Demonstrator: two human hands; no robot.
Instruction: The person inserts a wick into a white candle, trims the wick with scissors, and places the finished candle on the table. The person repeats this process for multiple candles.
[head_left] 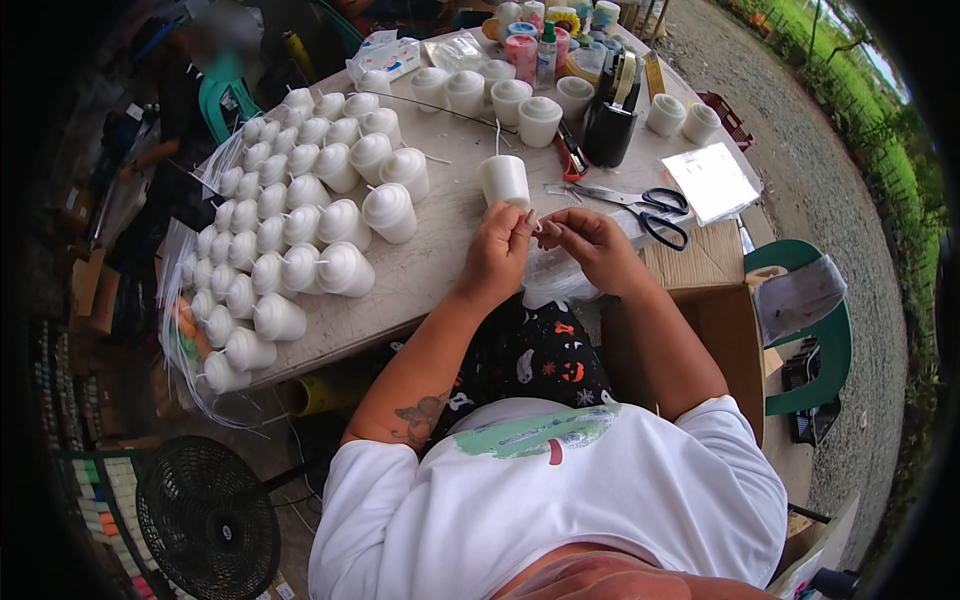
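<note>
A white pillar candle (pixel 503 181) with a long wick rising from its top is just beyond my left hand (pixel 500 248), touching or nearly touching its fingertips. My left thumb and fingers are pinched together. Close by on the right, my right hand (pixel 597 248) is also closed in a pinch. The fingertips of both hands meet around something small and pale, too small to make out. Clear plastic (pixel 560 272) lies under my hands at the table's near edge. Scissors (pixel 640 203) with dark handles lie open, right of the candle.
Rows of white candles (pixel 300 226) with wicks cover the table's left side. A black tape dispenser (pixel 611 115), red-handled cutter (pixel 571 157), spray bottle (pixel 546 56) and coloured candles (pixel 521 56) stand farther back. A clear packet stack (pixel 712 183) and cardboard box (pixel 712 330) are at right.
</note>
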